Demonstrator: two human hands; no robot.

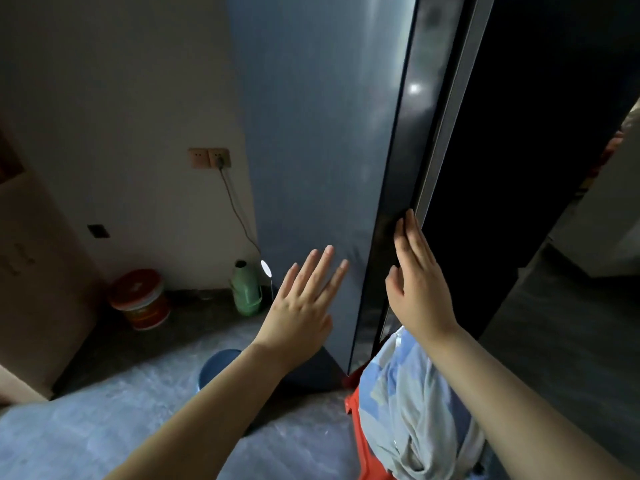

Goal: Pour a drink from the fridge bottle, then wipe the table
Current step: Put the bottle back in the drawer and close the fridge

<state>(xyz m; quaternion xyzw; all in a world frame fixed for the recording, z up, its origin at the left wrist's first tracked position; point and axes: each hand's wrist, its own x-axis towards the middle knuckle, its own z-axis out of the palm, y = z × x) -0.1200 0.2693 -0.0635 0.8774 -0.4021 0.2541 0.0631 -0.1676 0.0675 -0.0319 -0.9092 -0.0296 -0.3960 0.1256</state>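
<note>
A tall grey-blue fridge (311, 140) fills the middle of the view, its side panel facing me. Its dark glossy door (519, 150) is on the right, and the door looks shut. My right hand (419, 282) lies flat with straight fingers against the door's left edge, fingertips at the seam. My left hand (304, 303) hovers open with spread fingers in front of the fridge's side panel, holding nothing. No bottle, cup or table is in view.
A green plastic bottle (246, 289) and a red-and-white bucket (140, 299) stand on the floor by the wall. A blue bin (216, 368) sits below my left arm. A red stool (363, 441) with pale cloth (408, 410) stands at the fridge's foot. A cardboard box (38, 265) is at left.
</note>
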